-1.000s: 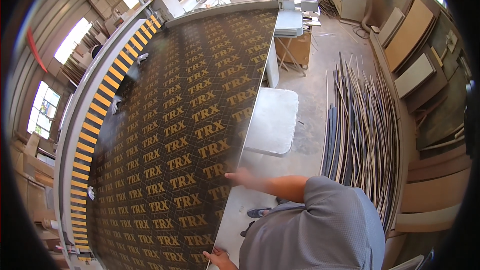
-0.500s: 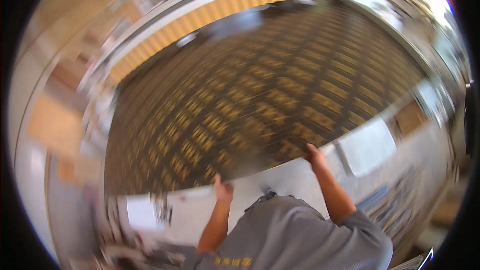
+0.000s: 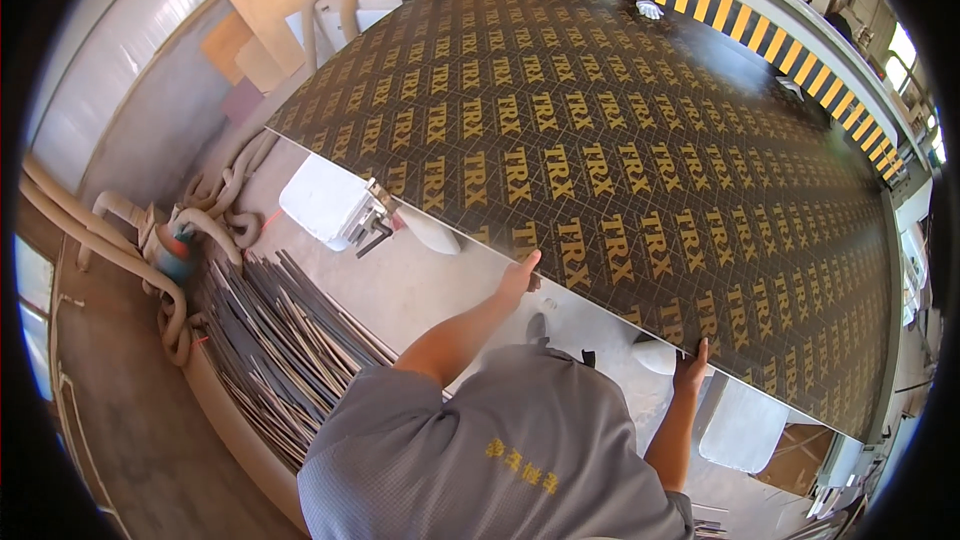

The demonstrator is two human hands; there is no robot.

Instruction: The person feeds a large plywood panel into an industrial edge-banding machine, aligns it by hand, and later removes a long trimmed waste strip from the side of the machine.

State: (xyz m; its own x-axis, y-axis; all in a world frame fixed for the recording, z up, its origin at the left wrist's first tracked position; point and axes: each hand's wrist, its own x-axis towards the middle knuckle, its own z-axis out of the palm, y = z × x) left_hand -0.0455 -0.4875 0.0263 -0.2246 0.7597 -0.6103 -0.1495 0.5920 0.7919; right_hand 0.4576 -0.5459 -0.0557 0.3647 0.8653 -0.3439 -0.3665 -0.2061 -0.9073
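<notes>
Along the dark panel's (image 3: 620,170) near edge — left hand (image 3: 518,278), right hand (image 3: 690,372) both grip it.

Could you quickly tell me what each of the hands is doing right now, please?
Left hand: closed on the near edge of the dark panel.
Right hand: closed on the same edge, further along.
</notes>
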